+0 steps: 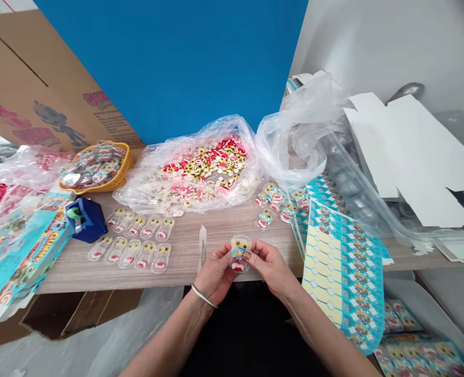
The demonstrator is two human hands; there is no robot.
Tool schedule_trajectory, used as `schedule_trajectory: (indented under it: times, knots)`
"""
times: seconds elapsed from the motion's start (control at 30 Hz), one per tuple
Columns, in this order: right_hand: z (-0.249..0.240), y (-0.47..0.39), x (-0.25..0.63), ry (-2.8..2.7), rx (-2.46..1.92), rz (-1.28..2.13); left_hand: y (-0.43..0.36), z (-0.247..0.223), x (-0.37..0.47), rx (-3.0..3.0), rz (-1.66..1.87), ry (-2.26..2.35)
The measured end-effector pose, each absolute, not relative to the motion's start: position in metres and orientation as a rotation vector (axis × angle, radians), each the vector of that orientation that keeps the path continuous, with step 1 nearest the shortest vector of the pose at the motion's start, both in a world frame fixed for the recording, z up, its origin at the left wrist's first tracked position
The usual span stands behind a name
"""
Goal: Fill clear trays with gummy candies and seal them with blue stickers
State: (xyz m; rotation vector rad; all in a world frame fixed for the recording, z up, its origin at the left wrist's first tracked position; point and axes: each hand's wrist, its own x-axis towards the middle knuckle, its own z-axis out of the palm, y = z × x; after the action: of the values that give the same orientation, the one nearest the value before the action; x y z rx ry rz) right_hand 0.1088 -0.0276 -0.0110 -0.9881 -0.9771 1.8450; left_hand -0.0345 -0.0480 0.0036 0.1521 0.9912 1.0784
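Both hands hold one small clear plastic candy pack point(240, 245) above the table's front edge. Yellow eye candies show at its top, a red-and-white teeth candy at its bottom, and a blue printed label across its middle. My left hand point(215, 273), with a bangle on the wrist, grips the pack's left side. My right hand point(272, 266) has its thumb on the label at the right. Tweezers point(202, 246) lie just left of my hands. Two rows of unlabelled candy packs point(130, 253) lie further left. Labelled packs point(264, 219) sit loosely beyond my right hand.
Sheets of labels point(326, 262) overhang the table edge at right. Behind lies an open bag of loose candies point(216, 162). A yellow basket point(124, 173) of packs and a blue tape dispenser point(86, 220) stand left. A clear plastic tub point(373, 204) holds white card at right.
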Motion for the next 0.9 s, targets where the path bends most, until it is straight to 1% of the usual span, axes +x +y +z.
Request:
schedule_trajectory:
  times: [0.2, 0.33, 0.4, 0.57, 0.63, 0.77, 0.9]
  knots:
    - [-0.012, -0.024, 0.101, -1.025, -1.082, 1.724, -0.042, 0.001, -0.036, 0.251, 1.138, 1.035]
    - [-0.016, -0.009, 0.112, -1.102, -1.205, 1.526, -0.036, -0.002, -0.038, 0.442, 1.068, 1.102]
    - [-0.019, 0.010, 0.133, -1.140, -1.323, 1.337, -0.034, -0.004, -0.038, 0.585, 1.019, 1.194]
    - [-0.021, 0.075, 0.205, -1.293, -1.758, 0.636, -0.035, -0.015, -0.018, 0.938, 0.870, 1.283]
    - [-0.020, 0.098, 0.224, -1.360, -1.874, 0.469, -0.035, -0.022, 0.000, 1.031, 0.783, 1.283]
    - [-0.011, 0.112, 0.240, -1.431, -1.912, 0.391, -0.022, -0.039, 0.046, 1.129, 0.693, 1.285]
    - [-0.010, 0.073, 0.257, -1.473, -1.843, 0.306, 0.005, -0.051, 0.095, 0.916, 0.769, 1.223]
